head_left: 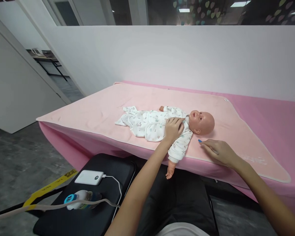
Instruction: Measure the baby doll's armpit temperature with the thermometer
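Observation:
A baby doll lies on its back across a peach mat, its head towards the right. It wears a white patterned outfit, and one arm hangs over the near edge of the table. My left hand rests on the doll's chest just below the collar, with the fingers laid over the cloth. Just to the right of the doll's shoulder, low over the mat, my right hand is closed around a thin stick with a blue end. Most of that stick is hidden by the fingers.
A pink cloth covers the table, which stands against a white wall. At my left, a black chair bears a white power bank with a cable and a blue-capped bottle. A yellow strap crosses beside it.

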A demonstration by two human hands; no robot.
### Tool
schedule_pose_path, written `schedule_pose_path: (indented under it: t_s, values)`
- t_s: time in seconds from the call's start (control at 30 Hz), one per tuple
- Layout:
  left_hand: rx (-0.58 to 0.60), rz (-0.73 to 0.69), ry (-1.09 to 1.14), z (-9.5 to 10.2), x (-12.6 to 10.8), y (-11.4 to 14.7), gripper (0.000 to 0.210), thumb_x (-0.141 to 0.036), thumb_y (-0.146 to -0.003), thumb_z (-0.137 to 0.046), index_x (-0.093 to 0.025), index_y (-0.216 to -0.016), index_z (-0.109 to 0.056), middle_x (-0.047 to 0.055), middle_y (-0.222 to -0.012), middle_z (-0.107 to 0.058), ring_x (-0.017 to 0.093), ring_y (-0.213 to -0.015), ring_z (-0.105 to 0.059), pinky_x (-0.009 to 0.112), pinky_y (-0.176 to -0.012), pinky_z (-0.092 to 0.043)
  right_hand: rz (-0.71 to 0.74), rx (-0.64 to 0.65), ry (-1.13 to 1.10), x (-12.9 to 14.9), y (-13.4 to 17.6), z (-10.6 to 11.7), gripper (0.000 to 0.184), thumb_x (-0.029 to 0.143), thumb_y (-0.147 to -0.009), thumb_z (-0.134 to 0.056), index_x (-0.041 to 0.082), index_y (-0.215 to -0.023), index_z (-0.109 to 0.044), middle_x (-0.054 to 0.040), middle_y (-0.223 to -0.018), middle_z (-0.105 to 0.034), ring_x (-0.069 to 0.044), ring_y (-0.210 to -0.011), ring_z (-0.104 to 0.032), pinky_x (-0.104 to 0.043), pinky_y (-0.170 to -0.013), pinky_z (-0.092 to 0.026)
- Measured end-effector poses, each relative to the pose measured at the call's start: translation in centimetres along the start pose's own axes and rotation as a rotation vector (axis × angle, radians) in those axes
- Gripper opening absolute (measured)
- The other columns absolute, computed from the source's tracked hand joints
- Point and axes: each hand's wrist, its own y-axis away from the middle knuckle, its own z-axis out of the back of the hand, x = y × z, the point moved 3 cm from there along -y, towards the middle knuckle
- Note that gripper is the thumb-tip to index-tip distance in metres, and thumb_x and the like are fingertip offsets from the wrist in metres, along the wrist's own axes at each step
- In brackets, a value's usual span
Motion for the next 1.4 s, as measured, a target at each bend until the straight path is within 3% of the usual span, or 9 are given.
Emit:
schedule_pose_path:
  t_s: [0.13,0.3,0.63,0.73,0.83,0.93,1.03,1.13,1.4]
  values:
    - [0.007,-0.021,-0.029,0.1,-0.1,-0.2,0.027,-0.029,-0.089,-0.045,-0.023,-0.111,-0.058,0.004,-0.102,-0.065,0.019,-0.094,-0.055,0.036,-0.082,-0.036,0.070,-0.031,0.073,-2.4,1.5,-1.4,0.033,0.033,-0.090,-0.036,0.023,-0.109,-0.060,-0.0082,-0.111,-0.065,-0.024,-0.100,-0.062,-0.041,-0.085,-0.052]
    - [0.015,-0.001,-0.019,0.0,-0.1,-0.3,0.021,-0.032,-0.089,-0.044,-0.023,-0.099,-0.061,0.004,-0.100,-0.065,0.019,-0.093,-0.055,0.036,-0.082,-0.035,0.056,-0.008,0.068,-4.8,2.5,-2.1,0.038,0.035,-0.089,-0.038,0.021,-0.122,-0.053,-0.0088,-0.126,-0.055,-0.024,-0.118,-0.051,-0.044,-0.101,-0.042]
    - [-0.054,0.039,0.010,0.4,-0.1,-0.2,0.014,-0.021,-0.088,-0.045,-0.020,-0.091,-0.059,0.002,-0.096,-0.064,0.016,-0.091,-0.054,0.032,-0.082,-0.035,0.072,-0.096,0.125,-6.3,3.3,-2.6,0.048,0.041,-0.082,-0.049,0.017,-0.123,-0.052,-0.0105,-0.125,-0.056,-0.027,-0.115,-0.054,-0.047,-0.098,-0.044]
    - [-0.118,0.055,0.009,0.5,-0.1,-0.1,0.014,-0.020,-0.088,-0.045,-0.020,-0.090,-0.059,0.004,-0.099,-0.063,0.016,-0.093,-0.053,0.031,-0.083,-0.035,0.003,-0.158,0.112,-5.5,3.1,-2.1,0.042,0.039,-0.082,-0.049,0.018,-0.118,-0.056,-0.0093,-0.119,-0.061,-0.027,-0.108,-0.058,-0.046,-0.093,-0.048]
    - [-0.188,0.080,0.005,0.6,0.0,-0.1,0.014,-0.022,-0.088,-0.046,-0.021,-0.089,-0.061,0.005,-0.102,-0.062,0.018,-0.097,-0.051,0.032,-0.085,-0.035,-0.071,-0.296,-0.003,-2.7,0.8,-1.0,0.032,0.033,-0.086,-0.043,0.020,-0.110,-0.060,-0.0076,-0.107,-0.067,-0.023,-0.096,-0.064,-0.039,-0.082,-0.053]
    - [-0.217,0.096,-0.003,0.7,0.2,0.0,0.016,-0.024,-0.088,-0.046,-0.021,-0.089,-0.061,0.005,-0.101,-0.061,0.019,-0.098,-0.051,0.033,-0.087,-0.035,0.078,-0.454,-0.162,1.2,-4.3,-0.8,0.026,0.026,-0.085,-0.044,0.021,-0.105,-0.061,-0.0056,-0.103,-0.067,-0.020,-0.096,-0.063,-0.034,-0.085,-0.051]
    - [-0.211,0.095,-0.013,0.5,0.4,0.2,0.019,-0.024,-0.088,-0.044,-0.019,-0.093,-0.061,0.007,-0.099,-0.062,0.019,-0.096,-0.052,0.033,-0.085,-0.036,0.215,-0.532,-0.236,3.7,-10.3,-2.4,0.035,0.014,-0.082,-0.039,0.019,-0.112,-0.057,-0.0071,-0.113,-0.062,-0.019,-0.107,-0.056,-0.037,-0.094,-0.046]
    - [-0.212,0.149,-0.033,0.4,0.8,0.4,0.021,-0.023,-0.089,-0.041,-0.016,-0.093,-0.061,0.008,-0.094,-0.062,0.020,-0.092,-0.052,0.034,-0.082,-0.037,0.222,-0.558,-0.347,3.8,-14.3,-4.9,0.031,0.015,-0.085,-0.039,0.017,-0.109,-0.058,-0.0085,-0.112,-0.061,-0.018,-0.103,-0.056,-0.035,-0.091,-0.047]
    - [-0.162,0.189,-0.089,0.4,0.6,0.3,0.017,-0.027,-0.086,-0.047,-0.017,-0.090,-0.060,0.006,-0.089,-0.062,0.020,-0.088,-0.051,0.033,-0.081,-0.036,0.142,-0.650,-0.441,1.4,-13.7,-7.9,0.033,0.036,-0.087,-0.050,0.017,-0.114,-0.052,-0.0072,-0.116,-0.055,-0.016,-0.099,-0.056,-0.038,-0.085,-0.049]
